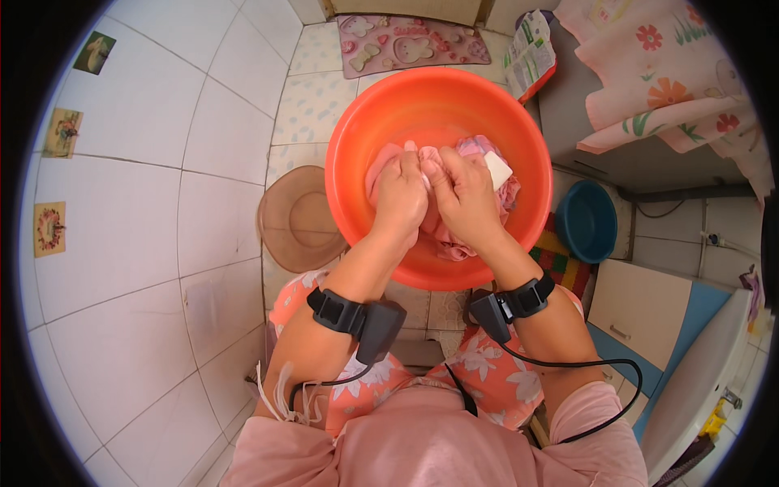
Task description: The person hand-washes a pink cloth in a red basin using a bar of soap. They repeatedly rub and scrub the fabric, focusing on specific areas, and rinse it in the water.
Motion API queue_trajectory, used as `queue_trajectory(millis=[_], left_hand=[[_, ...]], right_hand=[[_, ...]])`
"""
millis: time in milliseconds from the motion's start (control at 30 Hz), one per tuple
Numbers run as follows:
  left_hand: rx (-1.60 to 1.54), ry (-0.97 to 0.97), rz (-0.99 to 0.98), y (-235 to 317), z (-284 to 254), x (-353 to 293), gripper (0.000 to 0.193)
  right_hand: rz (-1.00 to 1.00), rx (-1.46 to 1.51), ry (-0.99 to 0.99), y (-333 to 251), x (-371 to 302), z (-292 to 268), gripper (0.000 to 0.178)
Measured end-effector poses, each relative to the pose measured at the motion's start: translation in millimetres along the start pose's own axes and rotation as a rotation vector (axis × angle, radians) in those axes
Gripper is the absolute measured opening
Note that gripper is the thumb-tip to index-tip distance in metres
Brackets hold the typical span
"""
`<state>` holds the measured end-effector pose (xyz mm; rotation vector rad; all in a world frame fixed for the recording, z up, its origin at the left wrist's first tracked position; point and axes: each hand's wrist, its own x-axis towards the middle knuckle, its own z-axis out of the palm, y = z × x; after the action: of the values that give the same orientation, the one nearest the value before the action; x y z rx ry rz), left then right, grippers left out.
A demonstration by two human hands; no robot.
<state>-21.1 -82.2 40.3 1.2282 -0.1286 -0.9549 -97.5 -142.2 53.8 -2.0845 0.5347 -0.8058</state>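
Note:
A big orange basin point(349, 219) stands on the floor in front of me. In it lie pink wet-looking clothes point(458, 243), bunched in folds, with a patterned piece point(479, 144) at the far right of the heap. Both my hands are over the middle of the basin, close together. My left hand point(402, 197) is closed on a pink cloth. Against it, my right hand point(462, 195) grips the same pink fabric point(430, 154) between thumb and fingers. A white bar of soap point(497, 170) rests on the clothes just right of my right hand.
Left of the basin sits a brown translucent round basin point(296, 215); a teal basin point(586, 221) is at the right. Beyond lies a pink patterned mat point(414, 49), beside an upright bag point(529, 57). A flowered cloth point(649, 97) hangs at the far right, above a cabinet point(637, 312).

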Motion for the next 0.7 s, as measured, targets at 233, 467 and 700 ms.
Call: queue_trajectory(millis=[233, 467, 700], left_hand=[[0.190, -0.062, -0.001, 3, -2, -2, 0.039], [0.277, -0.046, 0.040, 2, -5, -2, 0.041], [0.068, -0.096, -0.068, 11, -12, 3, 0.043]], right_hand=[[0.053, -0.114, 0.012, 5, 2, -4, 0.027], [-0.009, -0.077, 0.022, 5, 2, -5, 0.025], [0.340, 0.102, 0.024, 13, 4, -13, 0.024]])
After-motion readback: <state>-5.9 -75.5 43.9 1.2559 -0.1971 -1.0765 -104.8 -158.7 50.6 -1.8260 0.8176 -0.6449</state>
